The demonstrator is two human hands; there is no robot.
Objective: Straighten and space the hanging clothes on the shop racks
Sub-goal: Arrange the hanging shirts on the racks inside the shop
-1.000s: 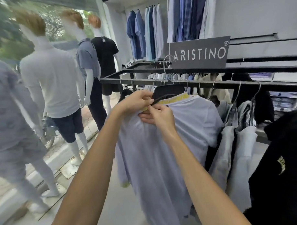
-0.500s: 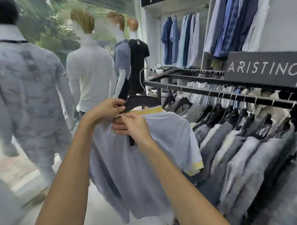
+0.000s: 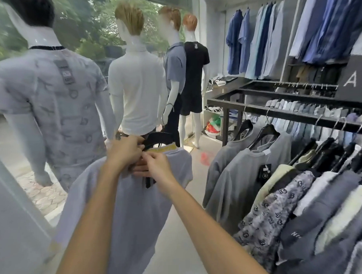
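- Presently in hand: a pale lilac T-shirt (image 3: 135,216) with a yellow collar band, on a black hanger (image 3: 158,138). I see it held up in the aisle, off the rack rail (image 3: 294,114) and well apart from it, in front of the mannequins.
- Left grip (image 3: 126,152): fingers curled over the shirt's collar where it meets the hanger, grasping it.
- Right grip (image 3: 157,167): thumb and fingers pinching the fabric just below the collar, touching the left grip.
- Dark strip (image 3: 149,182): hangs under both grips; I cannot tell what it is.
- Rack rail, right side: a close row of shirts on black hangers. The two nearest are grey T-shirts (image 3: 238,171), one bearing a black swing tag (image 3: 264,173); a patterned shirt (image 3: 271,213) hangs next.
- Four mannequins (image 3: 137,87): dressed, backs to me, by the window.
- Blue shirts (image 3: 254,42): on a wall rail beyond.
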